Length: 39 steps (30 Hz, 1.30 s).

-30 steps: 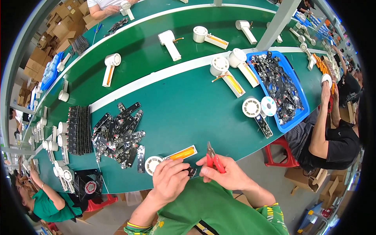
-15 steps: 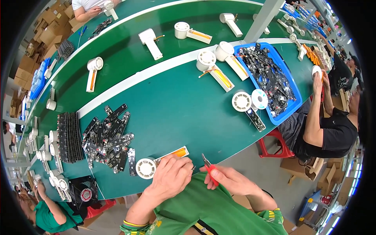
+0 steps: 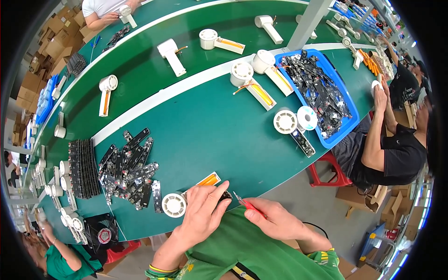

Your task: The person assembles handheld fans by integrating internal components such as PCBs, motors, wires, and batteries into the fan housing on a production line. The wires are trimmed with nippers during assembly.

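My left hand [image 3: 203,210] is closed at the table's near edge. Between its fingertips shows the end of a small dark circuit board [image 3: 227,194], mostly hidden by the hand. Beside and partly under that hand lies a white handheld fan [image 3: 174,205], its open handle showing an orange battery [image 3: 209,179]. My right hand [image 3: 277,219] grips red-handled cutting pliers [image 3: 252,206], their tips pointing at the board's end. Whether the tips touch it, I cannot tell. Left of the fan lies a single circuit board strip [image 3: 157,196], near a heap of similar boards [image 3: 128,168].
A blue tray [image 3: 350,122] of boards stands at the right, beside a fan [image 3: 285,122] and a white spool [image 3: 307,118]. Stacked black board panels [image 3: 83,168] stand left. Fans ride the green conveyor [image 3: 140,70] beyond a white rail. A co-worker [image 3: 392,149] sits right.
The pliers have tilted and come closer to my left hand's fingertips. My left fingers have extended, exposing the dark board. The fans on the conveyor have shifted left.
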### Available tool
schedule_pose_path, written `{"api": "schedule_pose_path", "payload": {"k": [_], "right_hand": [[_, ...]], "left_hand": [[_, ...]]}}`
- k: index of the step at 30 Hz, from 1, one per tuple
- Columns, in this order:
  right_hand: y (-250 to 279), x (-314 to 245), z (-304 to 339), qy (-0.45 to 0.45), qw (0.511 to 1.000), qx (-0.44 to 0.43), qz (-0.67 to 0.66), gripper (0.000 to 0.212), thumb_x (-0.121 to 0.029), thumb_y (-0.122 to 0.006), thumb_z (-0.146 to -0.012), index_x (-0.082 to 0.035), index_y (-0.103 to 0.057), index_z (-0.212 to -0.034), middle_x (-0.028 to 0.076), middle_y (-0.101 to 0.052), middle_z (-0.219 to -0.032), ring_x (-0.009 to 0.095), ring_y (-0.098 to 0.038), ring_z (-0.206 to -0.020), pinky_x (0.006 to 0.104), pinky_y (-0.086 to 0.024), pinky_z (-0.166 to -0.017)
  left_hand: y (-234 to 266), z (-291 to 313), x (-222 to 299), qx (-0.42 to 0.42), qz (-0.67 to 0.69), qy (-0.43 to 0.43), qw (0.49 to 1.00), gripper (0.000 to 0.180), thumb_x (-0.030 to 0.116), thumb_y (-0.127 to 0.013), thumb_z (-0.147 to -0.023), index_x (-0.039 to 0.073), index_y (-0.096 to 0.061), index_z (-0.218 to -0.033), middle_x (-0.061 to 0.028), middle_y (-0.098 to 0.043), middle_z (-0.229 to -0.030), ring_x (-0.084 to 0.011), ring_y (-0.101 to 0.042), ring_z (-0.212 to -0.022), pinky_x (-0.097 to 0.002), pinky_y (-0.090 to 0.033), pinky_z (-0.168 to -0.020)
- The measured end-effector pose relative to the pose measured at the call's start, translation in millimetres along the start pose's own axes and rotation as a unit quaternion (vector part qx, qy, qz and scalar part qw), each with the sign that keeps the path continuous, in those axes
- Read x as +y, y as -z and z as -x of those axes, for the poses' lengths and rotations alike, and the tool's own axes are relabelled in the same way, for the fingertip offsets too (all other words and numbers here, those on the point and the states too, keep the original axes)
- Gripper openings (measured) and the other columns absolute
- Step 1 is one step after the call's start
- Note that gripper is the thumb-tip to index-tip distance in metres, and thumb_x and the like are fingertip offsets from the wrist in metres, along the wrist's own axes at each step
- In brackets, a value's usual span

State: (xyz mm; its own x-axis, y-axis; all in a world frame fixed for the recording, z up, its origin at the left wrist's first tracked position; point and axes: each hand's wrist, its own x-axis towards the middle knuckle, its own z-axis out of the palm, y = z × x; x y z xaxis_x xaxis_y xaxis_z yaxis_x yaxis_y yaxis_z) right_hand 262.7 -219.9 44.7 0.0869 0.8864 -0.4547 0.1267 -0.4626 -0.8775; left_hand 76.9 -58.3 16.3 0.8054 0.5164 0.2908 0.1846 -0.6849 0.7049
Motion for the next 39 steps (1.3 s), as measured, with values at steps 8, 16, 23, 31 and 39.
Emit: {"api": "schedule_pose_path", "payload": {"k": [8,16,23,31,39], "right_hand": [[-4,-3,2,0.026,0.991,0.067,0.113,0.062,-0.042,-0.061,-0.11,0.009,-0.055,-0.144,0.029,-0.068,-0.122,0.047,-0.069,-0.11,0.0522,-0.056,-0.094],[-5,-6,-1,0.031,0.988,0.083,0.125,0.057,-0.04,-0.065,-0.108,0.008,-0.06,-0.139,0.028,-0.07,-0.113,0.046,-0.07,-0.1,0.0526,-0.057,-0.086],[-6,-5,-4,0.029,0.987,0.097,0.124,0.053,-0.038,-0.068,-0.107,0.007,-0.062,-0.135,0.027,-0.07,-0.108,0.046,-0.071,-0.095,0.0518,-0.058,-0.082],[-8,0,-6,0.053,0.983,0.111,0.137,0.053,-0.038,-0.069,-0.106,0.007,-0.062,-0.135,0.025,-0.068,-0.101,0.044,-0.07,-0.089,0.052,-0.057,-0.077],[-9,3,-7,0.067,0.979,0.113,0.154,0.052,-0.036,-0.069,-0.106,0.007,-0.062,-0.134,0.025,-0.068,-0.101,0.045,-0.069,-0.09,0.0523,-0.056,-0.078]], "left_hand": [[-8,0,-6,0.017,-0.037,-0.013,0.999,0.053,0.01,-0.085,-0.09,0.003,-0.07,-0.14,-0.0078,-0.067,-0.105,-0.0271,-0.062,-0.094,-0.0418,-0.046,-0.09],[-10,-2,-6,0.026,-0.057,-0.014,0.998,0.053,0.011,-0.085,-0.09,0.003,-0.07,-0.139,-0.0068,-0.066,-0.102,-0.0262,-0.062,-0.09,-0.0411,-0.046,-0.087],[-9,-3,-6,0.029,-0.066,-0.011,0.997,0.053,0.011,-0.086,-0.09,0.003,-0.07,-0.14,-0.0065,-0.067,-0.102,-0.0261,-0.062,-0.09,-0.0406,-0.046,-0.086],[-9,-4,-6,0.026,-0.072,-0.009,0.997,0.052,0.012,-0.085,-0.091,0.002,-0.069,-0.14,-0.0063,-0.067,-0.102,-0.026,-0.063,-0.091,-0.0405,-0.046,-0.086],[-9,-5,-5,0.021,-0.075,-0.008,0.997,0.051,0.013,-0.084,-0.092,0.001,-0.069,-0.14,-0.0067,-0.068,-0.102,-0.0261,-0.063,-0.091,-0.0405,-0.046,-0.086]]}}
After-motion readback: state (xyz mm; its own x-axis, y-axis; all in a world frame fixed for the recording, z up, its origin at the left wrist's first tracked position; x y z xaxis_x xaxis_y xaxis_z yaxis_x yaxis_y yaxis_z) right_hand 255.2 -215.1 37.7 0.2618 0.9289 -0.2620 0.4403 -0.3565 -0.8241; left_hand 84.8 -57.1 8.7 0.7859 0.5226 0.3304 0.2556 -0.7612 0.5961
